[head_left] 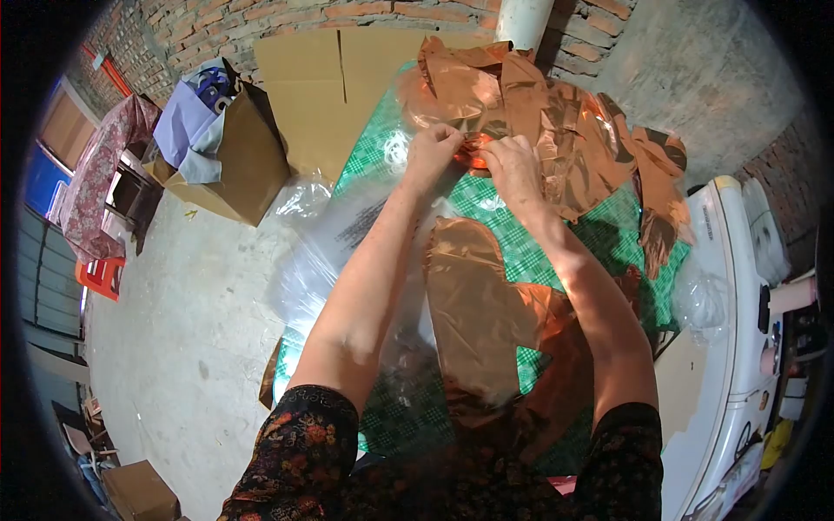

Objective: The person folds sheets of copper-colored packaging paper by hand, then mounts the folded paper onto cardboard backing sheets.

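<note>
At the far part of the table, my left hand [432, 154] and my right hand [514, 167] are close together. The fingers of both are closed in a pinch on a shiny copper-coloured foil balloon [473, 151], flat and crumpled between them. Its exact edges are partly hidden by my fingers. Just beyond lies a heap of flat copper-coloured foil balloons [591, 143], spread toward the right corner. Another flat foil balloon [470, 295], with a rounded end, lies between my forearms, with more foil overlapping it on the right.
A green checked cloth [486, 201] covers the table. Clear plastic bags [317, 247] lie along its left side. An open cardboard box [243, 165] with cloth-like items stands on the floor at left. A white refrigerator [725, 347] stands at right, a brick wall [304, 16] behind.
</note>
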`<state>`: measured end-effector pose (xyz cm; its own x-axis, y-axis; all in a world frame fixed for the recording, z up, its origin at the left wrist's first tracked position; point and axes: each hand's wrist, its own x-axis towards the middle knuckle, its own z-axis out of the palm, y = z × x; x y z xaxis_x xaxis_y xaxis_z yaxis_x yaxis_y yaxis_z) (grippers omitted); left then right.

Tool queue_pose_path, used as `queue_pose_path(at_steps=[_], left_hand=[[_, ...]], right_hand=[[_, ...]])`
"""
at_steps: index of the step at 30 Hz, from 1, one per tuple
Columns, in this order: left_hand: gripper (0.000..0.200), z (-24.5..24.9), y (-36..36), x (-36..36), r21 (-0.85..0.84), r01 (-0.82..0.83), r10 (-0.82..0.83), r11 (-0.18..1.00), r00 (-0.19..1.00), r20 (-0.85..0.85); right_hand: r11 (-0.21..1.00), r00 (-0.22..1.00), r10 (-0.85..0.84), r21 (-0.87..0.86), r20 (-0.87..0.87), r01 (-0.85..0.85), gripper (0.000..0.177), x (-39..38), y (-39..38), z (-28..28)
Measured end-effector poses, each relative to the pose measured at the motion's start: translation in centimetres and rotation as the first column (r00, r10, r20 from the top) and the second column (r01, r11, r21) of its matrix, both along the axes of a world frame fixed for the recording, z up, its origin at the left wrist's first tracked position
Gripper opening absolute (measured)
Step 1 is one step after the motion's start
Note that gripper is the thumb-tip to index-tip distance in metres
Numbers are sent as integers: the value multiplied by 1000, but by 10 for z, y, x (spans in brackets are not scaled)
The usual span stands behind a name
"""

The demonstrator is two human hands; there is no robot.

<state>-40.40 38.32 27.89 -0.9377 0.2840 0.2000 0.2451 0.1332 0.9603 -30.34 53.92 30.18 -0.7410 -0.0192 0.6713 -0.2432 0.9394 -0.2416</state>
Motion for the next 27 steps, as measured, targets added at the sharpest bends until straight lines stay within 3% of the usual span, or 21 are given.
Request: queue_pose_path(at_steps=[9,11,13,18,21,27], left_hand=[[25,3,-2,2,18,25,-25,1000,999,25],[18,6,-3,4,12,40,-41,999,998,55],[25,6,-2,4,28,28,-29,999,999,37],[24,-3,0,-2,27,32,-32,999,999,25],[20,-5,0,-5,1,31,-31,1000,999,16],[27,-12,2,-10,6,38,-38,999,999,15]], right_hand=[[991,998,44,-129,39,-39,9,-9,1,-1],[965,996,85,-252,41,-72,11,-17,5,-8],[915,990,120,-396,78,-80,13,-22,7,-11],[710,955,258,-699,148,-84,16,-34,16,-21],[636,926,289,-772,244,6,19,-31,18,-15],[633,914,286,-773,289,47,20,-22,12,6]])
